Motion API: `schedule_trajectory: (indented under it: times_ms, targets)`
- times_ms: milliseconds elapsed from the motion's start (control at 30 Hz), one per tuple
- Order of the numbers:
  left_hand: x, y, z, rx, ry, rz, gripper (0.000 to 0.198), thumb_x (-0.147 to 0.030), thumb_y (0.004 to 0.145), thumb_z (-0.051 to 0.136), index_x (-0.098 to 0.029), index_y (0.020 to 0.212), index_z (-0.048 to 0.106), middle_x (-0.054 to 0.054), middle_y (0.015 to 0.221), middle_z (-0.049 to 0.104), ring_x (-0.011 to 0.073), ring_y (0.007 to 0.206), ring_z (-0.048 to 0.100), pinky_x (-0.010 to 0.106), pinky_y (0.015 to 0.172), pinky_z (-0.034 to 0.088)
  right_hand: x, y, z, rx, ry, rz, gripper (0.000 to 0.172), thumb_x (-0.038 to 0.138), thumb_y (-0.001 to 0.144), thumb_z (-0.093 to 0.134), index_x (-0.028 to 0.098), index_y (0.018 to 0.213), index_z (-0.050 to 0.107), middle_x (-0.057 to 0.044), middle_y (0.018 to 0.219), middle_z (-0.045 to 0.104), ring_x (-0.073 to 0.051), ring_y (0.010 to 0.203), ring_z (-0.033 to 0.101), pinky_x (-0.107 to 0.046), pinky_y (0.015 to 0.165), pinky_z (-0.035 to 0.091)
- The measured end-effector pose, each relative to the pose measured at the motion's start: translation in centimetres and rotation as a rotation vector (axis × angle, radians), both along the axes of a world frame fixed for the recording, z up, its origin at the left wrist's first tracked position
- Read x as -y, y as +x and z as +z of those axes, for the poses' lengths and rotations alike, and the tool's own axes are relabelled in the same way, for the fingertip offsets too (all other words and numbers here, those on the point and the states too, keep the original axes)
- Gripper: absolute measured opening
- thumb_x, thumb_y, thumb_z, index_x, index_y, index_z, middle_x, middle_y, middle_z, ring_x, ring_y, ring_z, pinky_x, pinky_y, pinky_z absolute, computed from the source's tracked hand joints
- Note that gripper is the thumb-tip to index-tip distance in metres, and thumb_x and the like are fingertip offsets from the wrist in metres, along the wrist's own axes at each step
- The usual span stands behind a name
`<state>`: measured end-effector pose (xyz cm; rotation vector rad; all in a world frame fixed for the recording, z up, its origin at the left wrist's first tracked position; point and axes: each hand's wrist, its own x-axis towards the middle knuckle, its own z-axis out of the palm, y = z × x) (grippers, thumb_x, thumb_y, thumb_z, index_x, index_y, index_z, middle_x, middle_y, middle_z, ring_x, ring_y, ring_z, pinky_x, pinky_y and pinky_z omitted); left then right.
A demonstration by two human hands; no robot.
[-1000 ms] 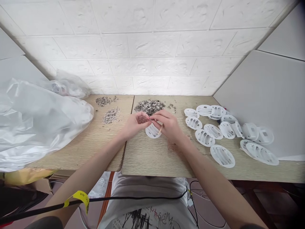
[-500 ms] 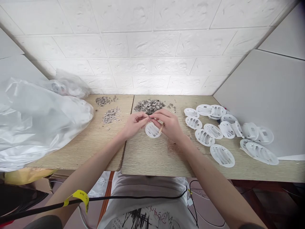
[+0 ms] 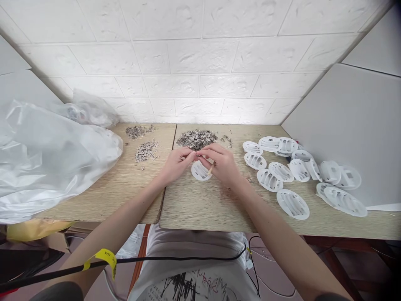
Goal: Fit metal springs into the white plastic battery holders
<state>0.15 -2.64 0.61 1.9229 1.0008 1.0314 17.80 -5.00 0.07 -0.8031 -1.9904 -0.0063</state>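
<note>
My left hand (image 3: pixel 178 164) and my right hand (image 3: pixel 221 164) meet fingertip to fingertip above a white oval plastic holder (image 3: pixel 199 171) lying on the wooden table (image 3: pixel 194 205). Both pinch something tiny between them, too small to name. A thin wooden stick (image 3: pixel 211 168) pokes out from under my right hand's fingers. A heap of small grey metal pieces (image 3: pixel 196 138) lies just beyond the hands.
Several more white oval holders (image 3: pixel 283 171) are spread over the table's right side, beside a white panel (image 3: pixel 351 125). Two smaller heaps of metal pieces (image 3: pixel 145 150) lie to the left. A big clear plastic bag (image 3: pixel 46 159) covers the left end.
Both hands stay pinched together over the holder; they have drifted very slightly away from me. Nothing else moved.
</note>
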Motion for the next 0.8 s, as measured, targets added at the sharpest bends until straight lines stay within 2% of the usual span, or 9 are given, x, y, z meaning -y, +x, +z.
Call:
schedule_trajectory:
  times_ms: [133,267,400,633,800]
  targets:
    - [-0.05,-0.02,-0.07,0.077,-0.113,-0.033,0.023,-0.039,0.079,0.062,-0.018,0.076,0.072,0.003,0.073,0.067,0.0132,0.064,0.054,0.027,0.061,0.039,-0.03,0.12,-0.03,0.002,-0.022,-0.022,0.017,0.019,0.090,0.054,0.021,0.097,0.069,-0.008,0.090,0.069,-0.018,0.081,0.062,-0.033,0.071,0.053]
    - [-0.17,-0.22,-0.15,0.175,-0.220,-0.098,0.026,-0.038,0.076,0.067,-0.017,0.091,0.072,0.005,0.079,0.069,0.0129,0.065,0.058,0.027,0.062,0.044,0.05,0.22,0.11,-0.014,-0.043,-0.029,0.018,0.019,0.091,0.054,0.021,0.097,0.070,-0.008,0.090,0.069,-0.018,0.082,0.063,-0.033,0.071,0.053]
    - [-0.25,-0.34,-0.30,0.188,-0.232,-0.129,0.024,-0.035,0.076,0.068,-0.015,0.088,0.069,0.005,0.081,0.068,0.0130,0.069,0.060,0.026,0.063,0.046,0.08,0.16,0.13,-0.013,-0.045,-0.016,0.018,0.018,0.091,0.054,0.021,0.097,0.070,-0.008,0.090,0.069,-0.018,0.083,0.063,-0.032,0.072,0.053]
    - [0.05,-0.02,-0.39,0.144,-0.113,0.020,0.017,-0.029,0.074,0.066,-0.013,0.079,0.066,0.004,0.074,0.064,0.0108,0.065,0.055,0.023,0.058,0.044,-0.08,-0.13,-0.19,0.009,0.013,-0.018,0.014,0.017,0.089,0.056,0.019,0.094,0.069,-0.007,0.086,0.068,-0.017,0.078,0.061,-0.031,0.068,0.052]
    - [0.31,0.19,0.10,0.164,-0.142,0.030,0.017,-0.029,0.072,0.066,-0.013,0.077,0.066,0.003,0.071,0.065,0.0114,0.065,0.056,0.023,0.059,0.044,-0.18,-0.07,-0.32,0.014,0.040,-0.033,0.013,0.016,0.089,0.056,0.018,0.094,0.068,-0.008,0.086,0.067,-0.017,0.078,0.061,-0.031,0.068,0.052]
